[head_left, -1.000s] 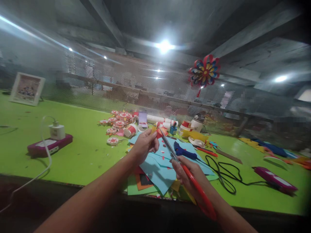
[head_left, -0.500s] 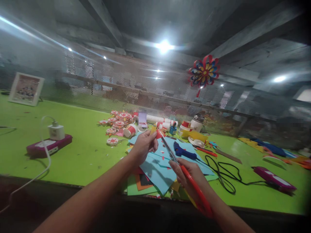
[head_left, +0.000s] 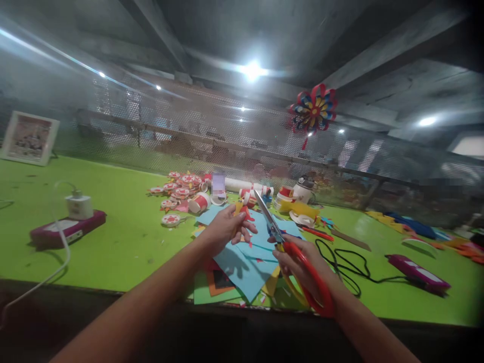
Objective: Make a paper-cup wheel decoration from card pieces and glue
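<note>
Between the thumb and fingers of my left hand [head_left: 223,229] is a small yellow and red paper piece [head_left: 239,205]; the lower fingers are spread. My right hand [head_left: 302,257] grips scissors [head_left: 278,233] with one red and one yellow handle. Their blades point up and away, to the right of the paper piece and apart from it. Light blue paper sheets [head_left: 242,272] lie under both hands, strewn with small red scraps. A blue glue gun behind the scissors is mostly hidden by my right hand.
Round red-and-white paper crafts [head_left: 181,193] are heaped at back left, beside a paper cup [head_left: 198,202]. Purple power strips [head_left: 418,274] lie on both sides, with a black cord [head_left: 351,262] at right. A framed picture [head_left: 30,138] stands far left.
The scissors have drawn away to the right from the paper piece and their handles have spread. My left fingers have loosened outward. The whole view has shifted slightly.
</note>
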`<state>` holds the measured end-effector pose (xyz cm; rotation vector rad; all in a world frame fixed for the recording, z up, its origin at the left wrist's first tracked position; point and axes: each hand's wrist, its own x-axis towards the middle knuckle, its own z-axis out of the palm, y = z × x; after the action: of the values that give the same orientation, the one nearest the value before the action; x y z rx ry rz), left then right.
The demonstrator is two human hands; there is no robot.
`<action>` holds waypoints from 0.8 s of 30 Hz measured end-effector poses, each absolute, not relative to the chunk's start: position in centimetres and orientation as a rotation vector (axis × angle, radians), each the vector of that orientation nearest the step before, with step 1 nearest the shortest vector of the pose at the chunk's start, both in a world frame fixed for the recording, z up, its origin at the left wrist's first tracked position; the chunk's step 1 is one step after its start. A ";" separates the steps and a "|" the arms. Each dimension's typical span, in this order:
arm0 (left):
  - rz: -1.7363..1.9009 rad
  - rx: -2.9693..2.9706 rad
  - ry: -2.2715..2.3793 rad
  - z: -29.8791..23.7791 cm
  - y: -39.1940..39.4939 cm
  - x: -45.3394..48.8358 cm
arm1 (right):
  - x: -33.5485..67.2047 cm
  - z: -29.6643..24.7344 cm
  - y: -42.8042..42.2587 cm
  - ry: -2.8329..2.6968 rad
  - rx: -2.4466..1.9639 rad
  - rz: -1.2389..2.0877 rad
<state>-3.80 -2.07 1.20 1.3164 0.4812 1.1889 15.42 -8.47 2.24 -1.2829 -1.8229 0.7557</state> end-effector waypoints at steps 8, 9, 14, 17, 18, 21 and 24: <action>1.177 1.388 0.556 1.7 -2.6 -4.3 | 20.1 2.0 -8.9 -2.090 -1.389 0.724; 1.158 1.403 0.546 1.7 -2.7 -4.3 | 20.5 2.2 -9.3 -2.132 -1.405 0.710; 1.062 1.429 0.540 1.8 -3.1 -4.4 | 21.1 4.1 -11.2 -2.313 -1.431 0.588; 1.035 1.451 0.547 1.8 -3.3 -4.4 | 21.0 4.5 -11.7 -2.357 -1.440 0.543; 1.034 1.456 0.547 1.8 -3.3 -4.5 | 21.0 4.5 -11.7 -2.364 -1.445 0.542; 1.031 1.457 0.547 1.9 -3.4 -4.5 | 21.1 4.2 -11.8 -2.361 -1.428 0.544; 1.020 1.464 0.556 1.9 -3.5 -4.5 | 21.2 3.9 -11.9 -2.351 -1.417 0.539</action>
<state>-4.50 -3.48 1.94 1.4637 0.5562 1.0200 21.22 -11.94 3.87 -1.4169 -2.3511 0.5387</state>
